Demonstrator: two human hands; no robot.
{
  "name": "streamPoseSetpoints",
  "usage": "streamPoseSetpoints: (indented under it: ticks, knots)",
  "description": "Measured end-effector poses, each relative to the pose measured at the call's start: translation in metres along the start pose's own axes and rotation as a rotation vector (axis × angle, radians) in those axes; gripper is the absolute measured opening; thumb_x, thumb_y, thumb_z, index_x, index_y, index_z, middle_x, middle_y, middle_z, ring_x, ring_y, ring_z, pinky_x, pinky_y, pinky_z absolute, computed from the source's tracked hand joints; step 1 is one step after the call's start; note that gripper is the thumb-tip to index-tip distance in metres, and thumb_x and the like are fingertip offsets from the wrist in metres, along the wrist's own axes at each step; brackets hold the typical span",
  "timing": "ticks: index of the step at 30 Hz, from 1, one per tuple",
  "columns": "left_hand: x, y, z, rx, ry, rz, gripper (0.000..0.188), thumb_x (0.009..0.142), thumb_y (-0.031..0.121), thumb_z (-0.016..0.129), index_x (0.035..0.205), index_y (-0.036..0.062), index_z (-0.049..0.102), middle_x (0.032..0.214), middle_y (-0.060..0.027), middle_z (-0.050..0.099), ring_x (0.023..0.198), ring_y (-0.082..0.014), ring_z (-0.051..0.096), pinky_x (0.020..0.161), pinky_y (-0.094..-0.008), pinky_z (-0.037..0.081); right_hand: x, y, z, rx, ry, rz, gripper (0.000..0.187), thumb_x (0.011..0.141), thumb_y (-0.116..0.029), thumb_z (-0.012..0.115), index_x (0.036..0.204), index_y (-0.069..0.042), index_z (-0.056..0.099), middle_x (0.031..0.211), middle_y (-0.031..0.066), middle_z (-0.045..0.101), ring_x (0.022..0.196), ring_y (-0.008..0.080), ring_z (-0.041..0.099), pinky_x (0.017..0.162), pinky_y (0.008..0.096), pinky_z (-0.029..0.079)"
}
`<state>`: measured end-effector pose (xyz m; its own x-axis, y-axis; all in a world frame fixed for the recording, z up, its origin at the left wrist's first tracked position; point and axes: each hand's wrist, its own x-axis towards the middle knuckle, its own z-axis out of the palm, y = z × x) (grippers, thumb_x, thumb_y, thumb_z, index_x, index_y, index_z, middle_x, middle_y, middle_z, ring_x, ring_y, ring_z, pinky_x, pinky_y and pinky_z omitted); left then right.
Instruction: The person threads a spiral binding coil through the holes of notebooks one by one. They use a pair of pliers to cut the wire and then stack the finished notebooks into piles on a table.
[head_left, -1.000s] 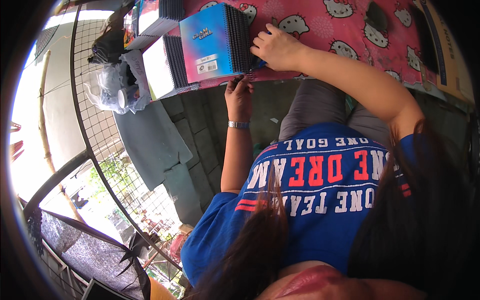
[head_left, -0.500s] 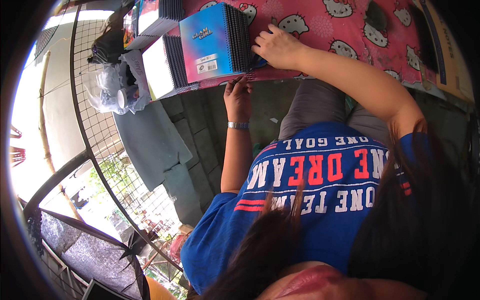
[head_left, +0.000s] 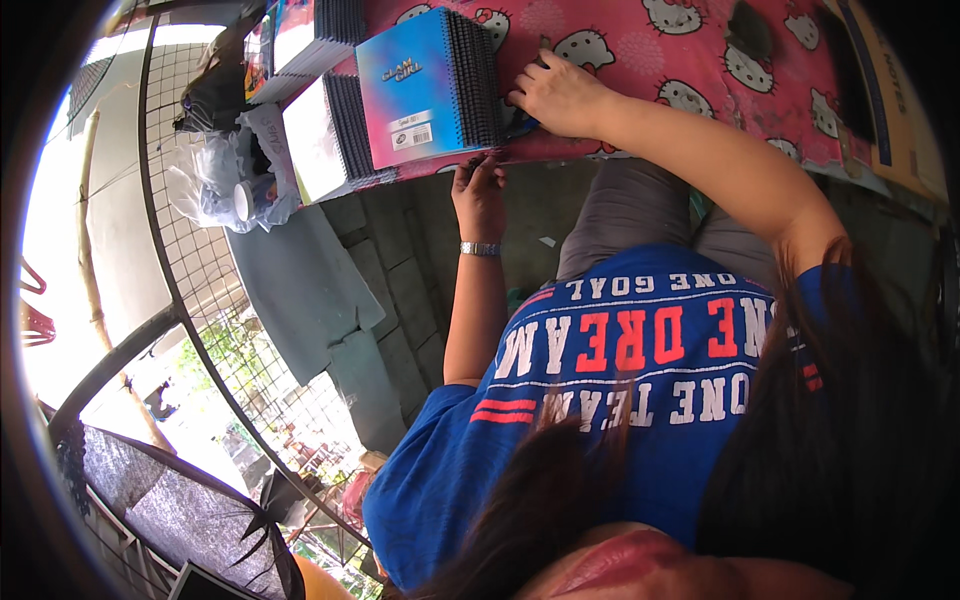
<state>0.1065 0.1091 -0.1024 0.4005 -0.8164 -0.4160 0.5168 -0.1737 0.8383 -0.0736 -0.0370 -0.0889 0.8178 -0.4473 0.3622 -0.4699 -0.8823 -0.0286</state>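
Observation:
A stack of spiral notebooks (head_left: 415,90) with blue-and-pink covers stands at the table's near edge, coils along its right side. My left hand (head_left: 480,185), a metal watch on its wrist, is at the stack's lower right corner by the coil ends. Its fingers are drawn together, and anything between them is too small to make out. To the right of the coils, my right hand (head_left: 562,97) rests over the table with curled fingers. A dark blue object (head_left: 520,124) shows partly beneath it; its kind is hidden.
Further notebook stacks (head_left: 312,140) stand to the left on the pink patterned tablecloth (head_left: 620,60). A plastic bag (head_left: 215,185) hangs at the table's left end, near a wire mesh (head_left: 190,230). A brown carton (head_left: 905,130) is at the far right.
Both hands have shifted very slightly to the right and stay close to the notebook coils. The notebook stack sits almost where it was.

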Motion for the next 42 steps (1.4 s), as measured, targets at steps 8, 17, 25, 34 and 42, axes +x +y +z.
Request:
streamPoseSetpoints:
  ticks: [8,17,25,34,42]
  knots:
    - [0.007,-0.007,0.001,0.139,0.029,0.002,0.016,0.086,-0.004,0.067,0.098,0.0028,0.058,0.087,-0.0061,0.064,0.068,-0.0133,0.060,0.059,-0.0251,0.047,0.023,-0.019,-0.017,0.074,-0.525,0.060,0.015,0.085,-0.016,0.056,0.091,-0.012,0.069,0.085,0.0020,0.067,0.089,0.0209,0.064,0.086,0.0371,0.048]
    - [0.004,-0.011,0.007,0.293,0.089,0.058,0.018,0.083,0.001,0.072,0.094,0.0033,0.058,0.081,-0.0037,0.063,0.063,-0.0097,0.057,0.057,-0.0238,0.045,0.009,-0.010,0.001,-0.060,0.066,-0.098,0.015,0.084,-0.014,0.055,0.090,-0.011,0.069,0.081,0.0052,0.068,0.081,0.0225,0.068,0.076,0.0368,0.051]
    - [0.004,-0.011,0.011,0.421,0.118,0.094,0.017,0.081,0.003,0.074,0.095,-0.0011,0.064,0.074,-0.0019,0.062,0.060,-0.0094,0.054,0.057,-0.0239,0.042,0.004,-0.009,-0.003,-0.009,-0.272,0.089,0.016,0.084,-0.018,0.056,0.090,-0.010,0.068,0.085,0.0044,0.067,0.086,0.0204,0.066,0.081,0.0348,0.048]
    - [0.025,-0.035,-0.017,0.845,0.188,0.319,0.032,0.075,0.012,0.076,0.102,-0.0037,0.068,0.091,-0.0148,0.073,0.081,-0.0217,0.070,0.077,-0.0336,0.054,0.025,-0.028,-0.004,0.037,-0.431,0.040,0.014,0.080,-0.017,0.058,0.087,-0.011,0.069,0.084,0.0092,0.071,0.080,0.0250,0.069,0.074,0.0383,0.051]
    - [-0.047,0.030,0.018,-0.200,-0.091,-0.252,0.012,0.086,0.001,0.057,0.098,0.0003,0.061,0.095,-0.0120,0.067,0.079,-0.0206,0.066,0.067,-0.0292,0.053,-0.036,0.009,-0.008,0.275,-0.063,0.099,0.034,0.072,-0.020,0.075,0.101,-0.010,0.061,0.096,0.0103,0.062,0.096,0.0285,0.061,0.087,0.0405,0.047]
